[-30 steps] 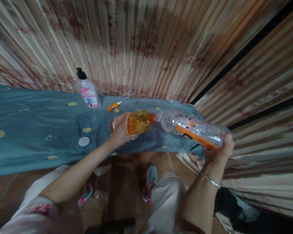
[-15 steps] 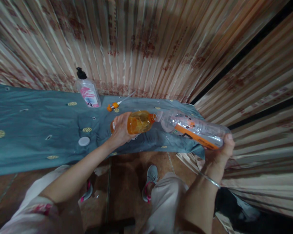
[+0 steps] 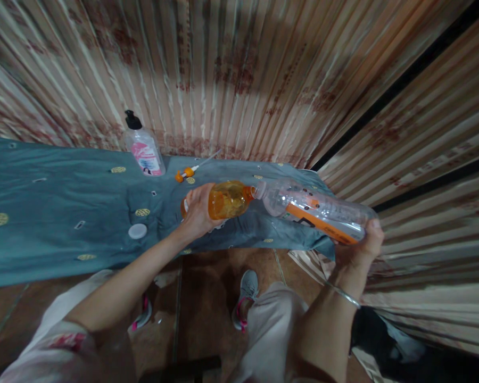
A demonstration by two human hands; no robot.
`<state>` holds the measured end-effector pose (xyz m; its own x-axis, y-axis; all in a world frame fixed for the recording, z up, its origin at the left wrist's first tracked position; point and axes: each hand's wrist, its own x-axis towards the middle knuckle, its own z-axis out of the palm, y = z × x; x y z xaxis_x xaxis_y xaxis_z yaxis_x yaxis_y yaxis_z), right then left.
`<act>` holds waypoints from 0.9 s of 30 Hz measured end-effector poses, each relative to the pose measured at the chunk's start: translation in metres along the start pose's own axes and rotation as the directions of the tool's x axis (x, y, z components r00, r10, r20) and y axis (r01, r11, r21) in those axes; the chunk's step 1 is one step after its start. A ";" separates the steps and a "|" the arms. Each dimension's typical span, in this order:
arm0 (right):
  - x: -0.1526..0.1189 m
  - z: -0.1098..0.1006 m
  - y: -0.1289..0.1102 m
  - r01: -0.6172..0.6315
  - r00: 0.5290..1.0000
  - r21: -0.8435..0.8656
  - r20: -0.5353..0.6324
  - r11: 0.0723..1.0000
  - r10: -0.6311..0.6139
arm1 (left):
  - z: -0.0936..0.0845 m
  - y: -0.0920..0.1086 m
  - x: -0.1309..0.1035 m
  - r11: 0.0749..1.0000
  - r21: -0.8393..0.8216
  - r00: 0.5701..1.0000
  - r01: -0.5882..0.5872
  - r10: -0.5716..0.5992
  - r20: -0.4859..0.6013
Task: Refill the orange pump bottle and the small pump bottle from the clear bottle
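Note:
My left hand point(image 3: 197, 211) is wrapped round an orange see-through bottle point(image 3: 230, 200), tilted nearly level with its neck to the right. In my right hand point(image 3: 363, 242) is the base of a larger clear plastic bottle point(image 3: 319, 213) with an orange label, also lying nearly level. The two open mouths meet neck to neck above the cloth. Whether liquid passes between them I cannot make out. Behind my left hand, an orange pump top point(image 3: 186, 173) with a thin tube rests on the cloth. A white cap point(image 3: 138, 231) lies to the left.
A pink-labelled bottle with a black pump point(image 3: 146, 151) stands at the back of the blue-green cloth point(image 3: 64, 202). Pleated curtains point(image 3: 223, 80) hang right behind it and along the right side. Dark items point(image 3: 399, 346) lie at the lower right.

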<state>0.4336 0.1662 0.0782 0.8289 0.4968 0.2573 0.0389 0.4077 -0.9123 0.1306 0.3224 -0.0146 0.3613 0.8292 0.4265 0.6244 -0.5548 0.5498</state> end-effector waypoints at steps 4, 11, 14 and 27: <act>-0.001 0.001 0.000 -0.018 1.000 0.000 -0.007 1.000 0.018 | 0.000 0.000 0.000 1.000 -0.005 1.000 0.008 -0.008 0.005; 0.002 -0.001 0.002 -0.013 1.000 -0.001 -0.014 1.000 0.013 | -0.002 0.003 0.000 1.000 -0.026 1.000 0.011 -0.011 0.008; 0.001 -0.001 0.001 -0.026 0.999 -0.002 -0.027 1.000 0.026 | -0.004 0.005 0.000 0.999 -0.022 0.999 0.025 -0.024 0.021; 0.002 -0.002 0.001 -0.037 0.998 -0.004 -0.042 0.999 0.037 | -0.003 0.003 0.000 1.000 -0.019 1.000 0.020 -0.019 0.016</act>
<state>0.4364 0.1662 0.0774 0.8522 0.4792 0.2100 0.0102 0.3862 -0.9224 0.1310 0.3206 -0.0106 0.3602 0.8408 0.4040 0.6183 -0.5395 0.5716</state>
